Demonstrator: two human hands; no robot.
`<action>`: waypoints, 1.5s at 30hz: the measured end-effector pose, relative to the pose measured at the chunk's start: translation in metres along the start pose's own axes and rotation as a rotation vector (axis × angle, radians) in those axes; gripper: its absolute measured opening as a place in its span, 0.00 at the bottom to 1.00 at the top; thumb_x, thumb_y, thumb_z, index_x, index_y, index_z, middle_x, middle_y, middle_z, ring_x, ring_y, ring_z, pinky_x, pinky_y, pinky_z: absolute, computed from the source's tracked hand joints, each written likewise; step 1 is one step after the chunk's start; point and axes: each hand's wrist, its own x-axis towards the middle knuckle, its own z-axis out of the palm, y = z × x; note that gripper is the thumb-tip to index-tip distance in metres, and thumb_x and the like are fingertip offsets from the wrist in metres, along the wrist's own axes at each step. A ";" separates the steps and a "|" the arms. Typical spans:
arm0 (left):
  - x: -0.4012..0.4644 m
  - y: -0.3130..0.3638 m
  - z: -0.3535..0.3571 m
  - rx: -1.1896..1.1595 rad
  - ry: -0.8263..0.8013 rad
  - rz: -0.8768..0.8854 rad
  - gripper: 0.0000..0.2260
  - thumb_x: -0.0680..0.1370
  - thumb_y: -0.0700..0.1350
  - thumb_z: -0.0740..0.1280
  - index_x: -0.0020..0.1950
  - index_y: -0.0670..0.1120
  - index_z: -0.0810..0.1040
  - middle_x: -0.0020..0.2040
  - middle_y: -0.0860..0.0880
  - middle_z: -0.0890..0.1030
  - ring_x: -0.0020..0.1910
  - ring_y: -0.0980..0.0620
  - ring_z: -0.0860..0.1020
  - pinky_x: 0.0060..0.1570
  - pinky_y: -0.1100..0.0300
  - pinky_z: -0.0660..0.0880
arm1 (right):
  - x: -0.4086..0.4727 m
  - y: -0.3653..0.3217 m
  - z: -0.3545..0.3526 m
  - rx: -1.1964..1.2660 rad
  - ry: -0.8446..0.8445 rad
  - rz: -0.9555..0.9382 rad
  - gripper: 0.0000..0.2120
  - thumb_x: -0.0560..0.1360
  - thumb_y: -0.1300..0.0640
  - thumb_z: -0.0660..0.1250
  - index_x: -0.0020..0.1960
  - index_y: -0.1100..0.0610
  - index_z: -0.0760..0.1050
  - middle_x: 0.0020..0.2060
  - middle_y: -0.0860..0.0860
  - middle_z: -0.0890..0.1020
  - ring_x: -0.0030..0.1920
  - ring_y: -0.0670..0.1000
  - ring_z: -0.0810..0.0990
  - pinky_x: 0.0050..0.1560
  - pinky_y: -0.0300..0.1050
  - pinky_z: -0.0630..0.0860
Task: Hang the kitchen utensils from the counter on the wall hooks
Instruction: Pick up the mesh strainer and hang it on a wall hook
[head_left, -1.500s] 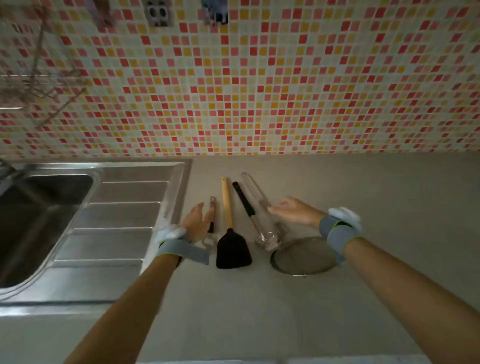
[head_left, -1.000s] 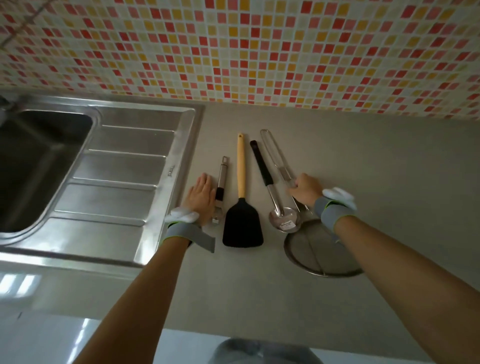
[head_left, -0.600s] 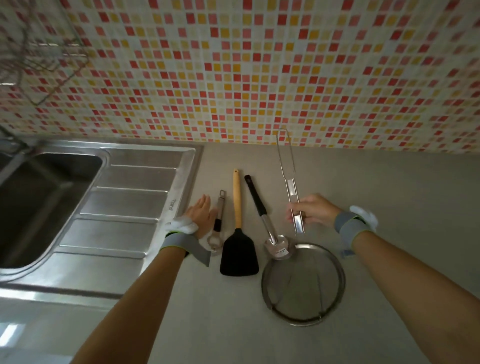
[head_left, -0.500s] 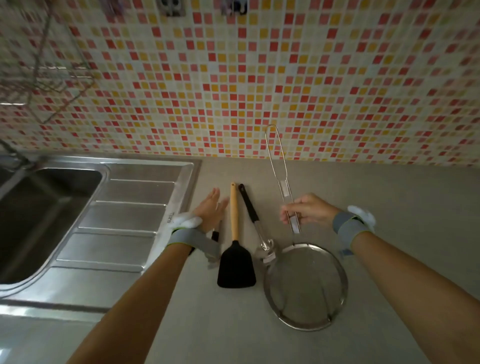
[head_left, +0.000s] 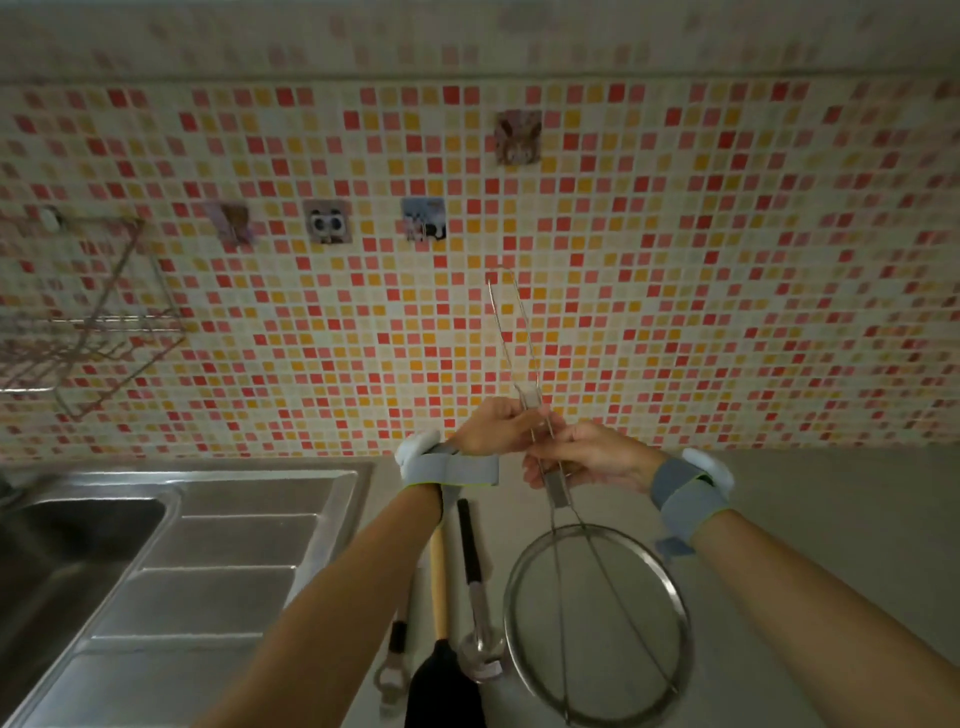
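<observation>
**Steel skimmer going up toward the hooks**

Steel wire is running between both hands: the mesh skimmer (head_left: 597, 618) is being held upright by its long looped handle, basket hanging low over the counter (head_left: 810, 519), loop pointing up at the tiled wall (head_left: 675, 260). The left hand (head_left: 496, 428) is closing its fingers around the handle higher up, and the right hand (head_left: 582, 454) is pinching it just below; both are wrapped tight on the wire, with nothing else in them. Holding it at two points is likely steadying the springy handle so the loop can be aimed at a hook.

Taking the skimmer as the landmark: four picture hooks are showing on the wall above it, one (head_left: 517, 136) nearly straight over the loop and three lower to its left (head_left: 425, 226), (head_left: 328, 222), (head_left: 232, 223). All four are looking bare.

Left of the skimmer's basket, three utensils are lying on the counter, partly hidden by the left forearm: a black-handled steel ladle (head_left: 475, 587) closest, then a wooden-handled black spatula (head_left: 441, 670), then a small steel opener (head_left: 393, 665). Farther left, one steel sink (head_left: 249, 519) and one wire rack (head_left: 88, 322) are sitting.
</observation>
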 end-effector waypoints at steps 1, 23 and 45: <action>0.005 0.007 -0.007 -0.038 -0.011 0.021 0.16 0.81 0.40 0.58 0.61 0.29 0.74 0.48 0.43 0.80 0.44 0.52 0.82 0.54 0.56 0.79 | 0.000 -0.005 0.000 0.035 0.002 -0.019 0.09 0.75 0.55 0.66 0.44 0.58 0.83 0.40 0.52 0.87 0.41 0.48 0.86 0.40 0.37 0.81; 0.083 0.066 -0.131 0.686 0.503 0.225 0.24 0.82 0.50 0.50 0.77 0.45 0.54 0.78 0.46 0.56 0.77 0.48 0.56 0.75 0.55 0.54 | 0.089 -0.100 -0.042 0.163 0.192 -0.334 0.18 0.77 0.49 0.62 0.43 0.62 0.83 0.36 0.54 0.87 0.38 0.50 0.86 0.39 0.37 0.82; 0.140 -0.003 -0.135 1.416 0.460 0.161 0.32 0.81 0.58 0.47 0.76 0.44 0.35 0.78 0.47 0.36 0.77 0.49 0.38 0.77 0.54 0.46 | 0.186 -0.045 -0.081 0.071 0.393 -0.151 0.11 0.75 0.59 0.68 0.37 0.65 0.79 0.33 0.57 0.78 0.31 0.51 0.77 0.36 0.39 0.76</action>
